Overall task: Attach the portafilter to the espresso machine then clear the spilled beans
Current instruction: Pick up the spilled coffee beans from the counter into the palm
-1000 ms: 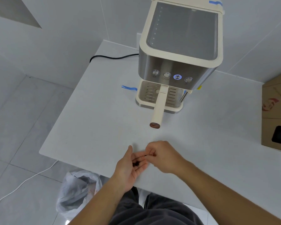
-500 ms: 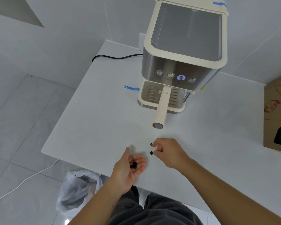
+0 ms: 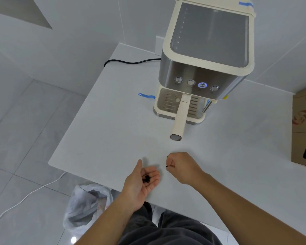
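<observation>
The cream and steel espresso machine [image 3: 204,55] stands at the back of the white table [image 3: 104,124]. Its cream portafilter handle [image 3: 180,119] sticks out from under the machine toward me. My left hand [image 3: 141,181] is palm up near the table's front edge, cupping a few dark coffee beans [image 3: 147,179]. My right hand [image 3: 181,167] rests on the table just to the right, fingers pinched on a dark bean [image 3: 167,166]. Another bean [image 3: 167,157] peeks out at its knuckles.
A cardboard box [image 3: 304,128] sits at the table's right edge. A black power cord [image 3: 131,61] runs behind the machine, and blue tape [image 3: 146,95] lies left of its drip tray. A plastic-lined bin [image 3: 87,204] and a white cable [image 3: 25,197] are on the floor.
My right hand left my left palm, moved right onto the table and closed its fingers on one of two loose beans. My left hand stayed cupped with beans.
</observation>
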Demonstrator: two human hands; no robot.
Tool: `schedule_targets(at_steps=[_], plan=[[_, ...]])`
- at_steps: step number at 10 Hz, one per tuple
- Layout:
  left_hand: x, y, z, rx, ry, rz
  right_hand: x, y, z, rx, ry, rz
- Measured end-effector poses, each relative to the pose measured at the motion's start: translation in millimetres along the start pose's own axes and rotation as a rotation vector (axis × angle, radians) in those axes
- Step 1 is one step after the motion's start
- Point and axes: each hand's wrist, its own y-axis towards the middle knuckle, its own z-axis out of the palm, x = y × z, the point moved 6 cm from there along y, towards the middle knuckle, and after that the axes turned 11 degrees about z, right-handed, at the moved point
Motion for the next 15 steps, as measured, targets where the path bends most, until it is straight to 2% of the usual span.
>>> schedule_targets(at_steps=[2,3,4,5,6,10,12,15], plan=[[-2,1,6,0.03,-0.003,0.003,19,-14,-5,0.008,0.204,-0.082],[-3,2,11,0.074,0.005,0.022,32,-19,0,0.048,0.204,-0.138],[-3,2,11,0.06,-0.007,0.017,31,-16,-3,0.019,0.203,-0.131],[-3,3,8,0.022,0.002,-0.006,19,-6,-16,-0.069,0.171,-0.058],[-3,3,6,0.009,0.006,-0.018,11,4,-23,-0.076,0.101,-0.007],[-25,9,-6,0.033,-0.018,-0.034,8,24,-12,-0.056,-0.038,0.131],[-38,14,-14,0.048,-0.018,-0.033,17,28,-9,0.017,-0.244,0.198],[-56,20,-28,0.092,-0.006,-0.035,16,16,-10,-0.117,-0.155,0.236]])
